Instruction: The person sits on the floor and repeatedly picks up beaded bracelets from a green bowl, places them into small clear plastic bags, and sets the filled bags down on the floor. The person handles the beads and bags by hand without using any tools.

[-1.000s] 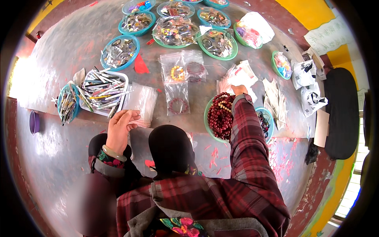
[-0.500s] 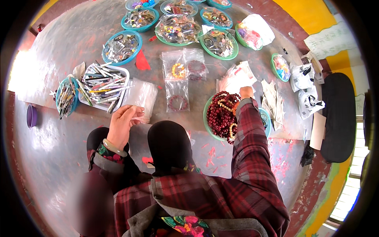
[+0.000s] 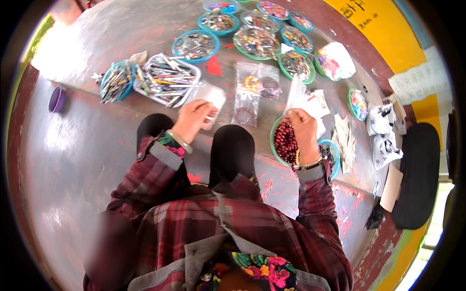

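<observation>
My right hand (image 3: 302, 127) pinches a small clear plastic bag (image 3: 295, 93) and holds it upright over a green-rimmed bowl (image 3: 273, 141) heaped with dark red beads (image 3: 285, 140). My left hand (image 3: 194, 119) lies on the near edge of a stack of clear bags (image 3: 212, 95), with its fingers curled on the top one. That stack sits beside a white tray (image 3: 165, 80) full of thin metal and coloured pieces. Both sleeves are dark red plaid, and each wrist wears a bangle.
Several teal and green bowls of mixed beads (image 3: 257, 41) stand at the back. Filled clear bags (image 3: 255, 87) lie in the middle. A teal dish (image 3: 115, 81) and a purple cup (image 3: 57, 99) are on the left. White packets (image 3: 383, 136) and a black round seat (image 3: 417, 174) are on the right.
My right hand has lifted from the bead bowl's far rim with a clear bag now held upright. My left hand has slid forward onto the stack of bags.
</observation>
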